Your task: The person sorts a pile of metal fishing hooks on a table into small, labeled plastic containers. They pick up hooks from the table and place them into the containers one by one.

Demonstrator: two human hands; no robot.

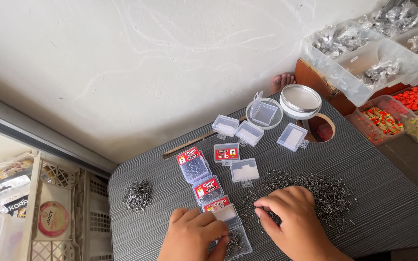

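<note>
- The left hand [192, 235] rests at the near edge of the grey striped table [378, 203], fingers curled down onto a small clear plastic box [233, 232] whose lid stands open; the fingertips touch the box's near part, steadying it rather than gripping around it.
- That open box lies between the two hands and holds a few small metal hooks.
- The right hand [293, 220] lies just right of the box, fingers bent together and pressed into the near-left edge of a large loose pile of hooks [322, 191]; whether it pinches any hook, I cannot tell.
- The two hands are near each other but not touching.
- A smaller heap of hooks [138, 195] sits well apart at the left of the table.
- Just beyond the left hand, several filled hook boxes with red labels [201, 176] lie in a slanting row.
- Farther off, empty clear boxes [247, 133] stand with lids open, near a round clear dish [264, 113] with another small box in it, and a round metal tin [300, 100].
- Beyond the table on the far right, clear trays [364, 58] hold bagged metal parts, and lower trays hold red, orange and yellow-green floats [414, 113].
- A white plastic crate [54, 212] stands at the near left, beside the table.
</note>
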